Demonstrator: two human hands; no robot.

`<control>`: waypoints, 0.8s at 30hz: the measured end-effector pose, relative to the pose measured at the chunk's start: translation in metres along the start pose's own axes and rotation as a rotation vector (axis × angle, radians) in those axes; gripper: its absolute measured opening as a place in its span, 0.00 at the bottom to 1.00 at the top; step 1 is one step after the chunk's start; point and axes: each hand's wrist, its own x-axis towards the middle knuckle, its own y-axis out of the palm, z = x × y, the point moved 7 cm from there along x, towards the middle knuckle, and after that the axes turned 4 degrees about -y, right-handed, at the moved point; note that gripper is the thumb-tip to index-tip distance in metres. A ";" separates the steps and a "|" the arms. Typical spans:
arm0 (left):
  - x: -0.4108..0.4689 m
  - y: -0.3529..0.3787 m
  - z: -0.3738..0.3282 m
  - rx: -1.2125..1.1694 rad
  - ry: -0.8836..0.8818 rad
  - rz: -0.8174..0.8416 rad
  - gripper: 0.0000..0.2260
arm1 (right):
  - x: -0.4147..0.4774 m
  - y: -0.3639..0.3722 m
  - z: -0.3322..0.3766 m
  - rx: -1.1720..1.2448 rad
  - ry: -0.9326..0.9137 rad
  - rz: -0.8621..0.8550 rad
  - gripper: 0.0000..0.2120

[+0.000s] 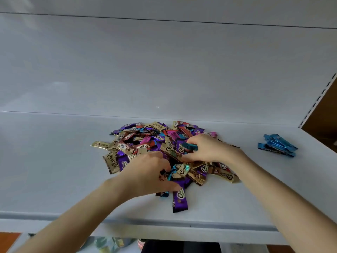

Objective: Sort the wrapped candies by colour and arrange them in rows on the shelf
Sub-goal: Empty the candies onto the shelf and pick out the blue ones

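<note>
I am looking down at a pale grey-white metal shelf [54, 161] with a plain white back panel [164, 70] behind it and a slotted upright [317, 99] at its far right, brown wall showing past that. The landmark is the mixed heap of foil-wrapped candies [145, 141] in gold, purple, pink, red and blue, lying mid-shelf close to the back panel. Well to the right of the heap sits a small stack of blue foil candies [277, 145], so I judge the colour sorting has only begun: one colour started, no rows laid. My right hand [209, 148] is on the heap's right side, fingers pinched on a blue wrapped candy [190, 146]. My left hand [147, 172] rests on the heap's near edge, fingers curled down into the wrappers; I cannot tell whether it holds one. A purple wrapped candy [179, 201] lies loose just in front of the heap. Next, I think the blue piece should go across to the blue stack, lifted clear so neighbours are not dragged along.
</note>
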 end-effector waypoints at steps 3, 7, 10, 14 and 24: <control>-0.003 0.004 0.010 0.017 -0.076 0.140 0.30 | -0.004 -0.002 -0.006 0.108 0.045 -0.019 0.08; -0.007 0.009 0.013 -0.087 -0.074 0.262 0.30 | -0.006 -0.002 -0.012 0.229 0.089 -0.074 0.03; -0.008 0.007 0.015 -0.272 -0.087 0.292 0.26 | -0.009 -0.012 -0.017 0.332 0.134 -0.185 0.07; -0.008 0.009 0.020 -0.410 -0.131 0.265 0.23 | -0.015 -0.029 -0.020 0.521 0.116 -0.309 0.03; 0.008 -0.027 0.021 -0.505 -0.138 -0.106 0.16 | -0.029 -0.052 -0.034 0.530 0.056 -0.557 0.05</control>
